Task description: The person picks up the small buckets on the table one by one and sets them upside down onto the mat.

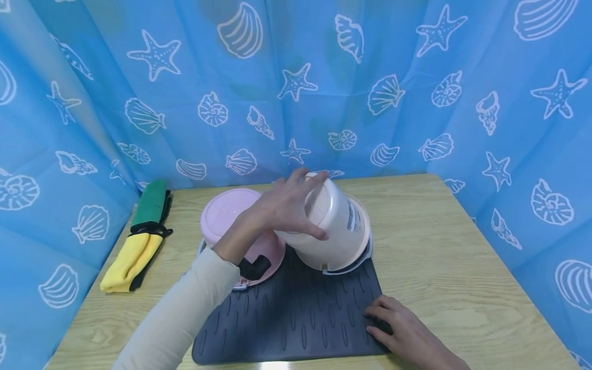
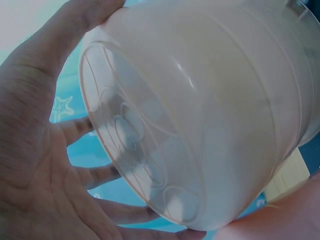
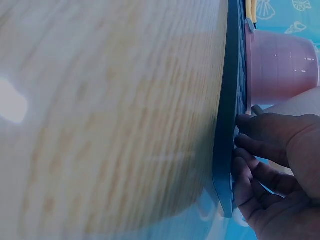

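My left hand [image 1: 287,205] grips a whitish bucket [image 1: 339,226] around its base, with thumb and fingers spread wide. Tilted, its base points up and left while its rim is down toward the right; in the left wrist view the bucket's base and side [image 2: 215,110] fill the frame. A pink bucket [image 1: 226,210] stands upside down to its left, partly behind my forearm. My right hand [image 1: 407,329] rests at the front right edge of a dark ribbed mat [image 1: 296,308]; its loosely bent fingertips touch the mat in the right wrist view.
On the wooden table's [image 1: 430,246] left side lies a folded green, yellow and black fabric item [image 1: 139,241]. A blue curtain [image 1: 259,92] with white shells and starfish surrounds the table at the back and sides.
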Action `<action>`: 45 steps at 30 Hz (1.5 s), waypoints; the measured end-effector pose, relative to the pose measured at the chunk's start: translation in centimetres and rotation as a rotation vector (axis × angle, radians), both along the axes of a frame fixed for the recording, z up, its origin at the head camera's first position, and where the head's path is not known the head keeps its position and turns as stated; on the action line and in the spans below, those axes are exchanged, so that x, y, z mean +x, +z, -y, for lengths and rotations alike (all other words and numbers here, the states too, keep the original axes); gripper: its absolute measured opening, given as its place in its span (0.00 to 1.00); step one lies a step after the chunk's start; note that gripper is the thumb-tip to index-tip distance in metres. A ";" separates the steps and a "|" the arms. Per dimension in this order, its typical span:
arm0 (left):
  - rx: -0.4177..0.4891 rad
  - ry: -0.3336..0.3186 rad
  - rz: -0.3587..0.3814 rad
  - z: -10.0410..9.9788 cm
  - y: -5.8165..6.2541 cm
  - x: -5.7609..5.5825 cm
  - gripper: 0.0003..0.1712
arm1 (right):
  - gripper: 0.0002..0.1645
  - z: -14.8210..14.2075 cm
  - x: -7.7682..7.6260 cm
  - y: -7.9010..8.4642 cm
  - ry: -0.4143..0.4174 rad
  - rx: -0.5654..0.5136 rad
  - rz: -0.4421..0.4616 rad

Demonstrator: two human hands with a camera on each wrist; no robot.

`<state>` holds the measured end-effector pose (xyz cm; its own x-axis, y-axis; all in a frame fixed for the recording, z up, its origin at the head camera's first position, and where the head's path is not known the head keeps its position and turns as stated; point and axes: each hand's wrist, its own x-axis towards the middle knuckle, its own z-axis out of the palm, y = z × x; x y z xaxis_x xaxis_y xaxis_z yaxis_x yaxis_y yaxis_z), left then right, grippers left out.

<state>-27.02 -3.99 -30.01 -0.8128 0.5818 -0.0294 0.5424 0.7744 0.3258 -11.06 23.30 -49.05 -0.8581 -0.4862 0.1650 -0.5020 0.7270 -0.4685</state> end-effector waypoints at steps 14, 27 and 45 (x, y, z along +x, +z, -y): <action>-0.031 0.026 0.007 -0.5 -0.5 -0.3 0.69 | 0.12 0.1 0.1 -0.1 0.004 -0.010 -0.034; -0.060 0.043 0.033 -1.1 -0.9 -0.8 0.69 | 0.12 0.2 0.0 -0.2 0.006 -0.006 -0.036; -0.147 0.057 0.078 -2.9 -0.9 -1.2 0.69 | 0.11 0.2 0.0 -0.1 -0.003 0.009 -0.032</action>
<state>-28.19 -1.10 -30.88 -0.8362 0.5198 -0.1751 0.4739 0.8454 0.2463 -11.02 23.12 -49.16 -0.8539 -0.4854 0.1877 -0.5145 0.7327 -0.4456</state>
